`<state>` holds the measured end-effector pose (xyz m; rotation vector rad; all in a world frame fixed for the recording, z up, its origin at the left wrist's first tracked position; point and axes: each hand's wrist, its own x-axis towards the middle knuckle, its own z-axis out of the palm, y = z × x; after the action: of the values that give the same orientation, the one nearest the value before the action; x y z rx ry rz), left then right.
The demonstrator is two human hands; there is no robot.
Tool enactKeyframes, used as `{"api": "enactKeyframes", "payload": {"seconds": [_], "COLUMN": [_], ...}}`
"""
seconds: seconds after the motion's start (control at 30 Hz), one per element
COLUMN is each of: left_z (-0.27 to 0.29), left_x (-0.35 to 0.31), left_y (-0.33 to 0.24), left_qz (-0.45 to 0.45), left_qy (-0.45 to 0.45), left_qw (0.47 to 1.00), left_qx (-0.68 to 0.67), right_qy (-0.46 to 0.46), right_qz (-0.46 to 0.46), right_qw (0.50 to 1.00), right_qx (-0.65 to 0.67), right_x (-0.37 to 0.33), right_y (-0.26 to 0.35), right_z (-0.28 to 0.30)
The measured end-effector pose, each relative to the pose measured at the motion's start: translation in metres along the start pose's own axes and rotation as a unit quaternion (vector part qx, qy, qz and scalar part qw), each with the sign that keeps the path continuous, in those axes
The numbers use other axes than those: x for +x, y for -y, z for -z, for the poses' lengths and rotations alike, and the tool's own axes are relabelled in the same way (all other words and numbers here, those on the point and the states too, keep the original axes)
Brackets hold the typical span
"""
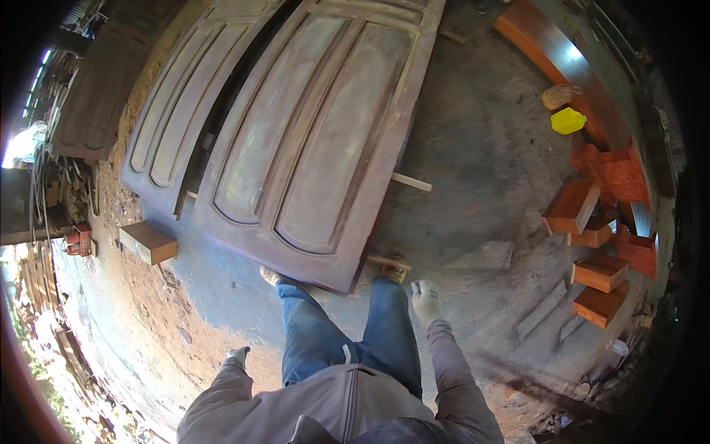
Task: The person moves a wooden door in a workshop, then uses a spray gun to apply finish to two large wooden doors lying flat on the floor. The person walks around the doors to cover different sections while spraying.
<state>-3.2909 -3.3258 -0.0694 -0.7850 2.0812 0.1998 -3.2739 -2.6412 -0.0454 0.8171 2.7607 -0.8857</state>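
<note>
A wooden door (310, 140) with long raised panels lies flat in front of me, its near end just ahead of my legs. Beside it on the left is a second panelled door (200, 96). My right hand (427, 300), in a pale glove, hangs beside my right knee, right of the door's near corner. Its fingers look curled, and anything inside them is hidden. Low on the left, my left hand (237, 357) hangs by my side, apart from the doors. It shows small and its fingers are hard to make out.
Wooden strips (412, 182) stick out from under the door. A wooden box (149, 243) sits at the left. On the right are reddish-brown wooden boxes (600, 274), a yellow jug (568, 121) and a long varnished board (551, 55). Another dark door (92, 89) stands at the far left.
</note>
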Motion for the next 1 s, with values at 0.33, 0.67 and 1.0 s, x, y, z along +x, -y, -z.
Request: {"api": "enactKeyframes", "payload": {"seconds": [0.33, 0.67, 1.0], "left_z": [-0.027, -0.1, -0.184], "left_x": [-0.258, -0.249, -0.268], "left_y": [-0.397, -0.423, -0.34], "left_qz": [-0.243, -0.591, -0.216], "left_qy": [-0.039, -0.155, 0.079], "left_qw": [0.944, 0.791, 0.958], "left_qx": [-0.221, 0.046, 0.171], "right_qy": [-0.006, 0.011, -0.075], "right_qz": [-0.472, -0.476, -0.54], "right_qw": [0.881, 0.879, 0.784], "right_qx": [-0.037, 0.017, 0.296], "right_x": [-0.218, -0.37, -0.246], "right_y": [-0.206, -0.27, -0.464], "right_z": [0.162, 0.069, 0.142]}}
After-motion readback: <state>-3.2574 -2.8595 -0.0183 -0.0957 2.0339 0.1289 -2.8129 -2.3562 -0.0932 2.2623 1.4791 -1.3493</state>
